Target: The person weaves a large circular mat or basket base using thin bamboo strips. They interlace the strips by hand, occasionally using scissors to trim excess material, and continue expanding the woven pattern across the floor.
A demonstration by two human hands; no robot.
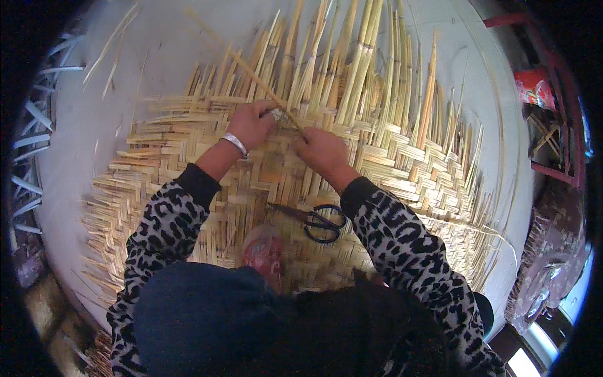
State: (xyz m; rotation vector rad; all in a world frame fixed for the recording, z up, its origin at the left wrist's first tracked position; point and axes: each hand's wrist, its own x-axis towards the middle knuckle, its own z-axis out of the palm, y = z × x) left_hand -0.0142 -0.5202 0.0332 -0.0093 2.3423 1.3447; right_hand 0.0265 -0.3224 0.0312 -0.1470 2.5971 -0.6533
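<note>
Your left hand [251, 122] is curled tight around a long thin bamboo strip [242, 63]. A silver bangle [235, 143] sits on that wrist. The strip runs up and away from your hand, slanting over the woven bamboo mat [188, 151]. Your right hand [322, 151] is just beside the left one. Its fingers are bent and press down on the mat, right at the near end of the strip. I cannot tell if it pinches the strip too. Both hands sit near the middle of the mat. Black scissors [320, 222] lie on the mat, nearer to you than your right hand. A red bag with a pattern [534, 87] lies off the mat, far to the right.
</note>
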